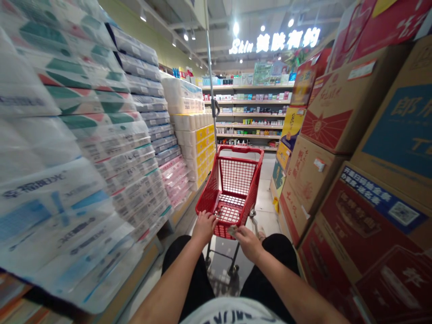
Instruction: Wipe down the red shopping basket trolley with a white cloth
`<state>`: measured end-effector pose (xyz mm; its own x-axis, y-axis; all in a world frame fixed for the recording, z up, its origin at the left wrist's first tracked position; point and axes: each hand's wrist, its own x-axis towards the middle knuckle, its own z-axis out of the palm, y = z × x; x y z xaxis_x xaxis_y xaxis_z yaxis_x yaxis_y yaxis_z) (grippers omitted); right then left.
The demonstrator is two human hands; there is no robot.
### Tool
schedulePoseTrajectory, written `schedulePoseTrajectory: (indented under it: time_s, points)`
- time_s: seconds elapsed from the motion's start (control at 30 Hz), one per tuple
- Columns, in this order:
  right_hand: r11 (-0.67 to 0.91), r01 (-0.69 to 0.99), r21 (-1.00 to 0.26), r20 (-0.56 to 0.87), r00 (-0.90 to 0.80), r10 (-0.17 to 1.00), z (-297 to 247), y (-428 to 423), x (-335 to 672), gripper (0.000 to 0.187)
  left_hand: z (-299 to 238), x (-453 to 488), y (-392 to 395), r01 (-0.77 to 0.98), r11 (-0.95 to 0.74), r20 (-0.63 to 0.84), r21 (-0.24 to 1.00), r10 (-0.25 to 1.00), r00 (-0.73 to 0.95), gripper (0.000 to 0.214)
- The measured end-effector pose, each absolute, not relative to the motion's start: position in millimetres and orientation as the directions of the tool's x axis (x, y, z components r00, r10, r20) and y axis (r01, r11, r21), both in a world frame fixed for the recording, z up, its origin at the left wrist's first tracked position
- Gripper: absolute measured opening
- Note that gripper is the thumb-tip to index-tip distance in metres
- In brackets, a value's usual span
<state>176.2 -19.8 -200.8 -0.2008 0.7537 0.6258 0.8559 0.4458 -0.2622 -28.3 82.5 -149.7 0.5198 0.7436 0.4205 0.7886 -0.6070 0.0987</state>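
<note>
A red plastic shopping cart [238, 175] with a grid basket stands right before my knees, and nothing shows inside it. My left hand [203, 227] has its fingers hooked over the near rim of the basket, on the left side. At the right end of that rim, my right hand [249, 242] pinches a small crumpled greyish cloth [232, 231] against the red plastic. Part of the cloth is hidden by my fingers.
Stacked tissue packs [124, 148] rise on the left, with yellow-and-white paper rolls [199, 144] farther along. Cardboard boxes [324, 112] are piled on the right. Shelves [251, 114] of small goods close the far end. A metal pole [209, 63] stands behind the cart.
</note>
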Motion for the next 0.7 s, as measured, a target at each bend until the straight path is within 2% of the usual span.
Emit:
schedulePoseTrajectory:
  time_s: [0.17,0.33,0.57,0.7]
  points:
    - [0.469,0.832,-0.297,0.652,-0.183,0.736,-204,-20,174,0.032,-148,-28,81,0.797,-0.595,0.396,0.108,0.761,0.514,0.033]
    - [0.412,0.882,-0.230,0.614,-0.197,0.764,-204,-16,171,0.032,-148,-28,80,0.797,-0.593,0.410,0.113,0.758,0.506,0.032]
    - [0.362,0.907,-0.214,0.599,-0.171,0.782,-216,-15,170,0.031,-151,-28,81,0.790,-0.601,0.432,0.121,0.749,0.503,0.030]
    - [0.402,0.907,-0.129,0.628,-0.239,0.741,-211,-18,164,0.026,-152,-28,82,0.788,-0.603,0.450,0.123,0.742,0.498,0.029]
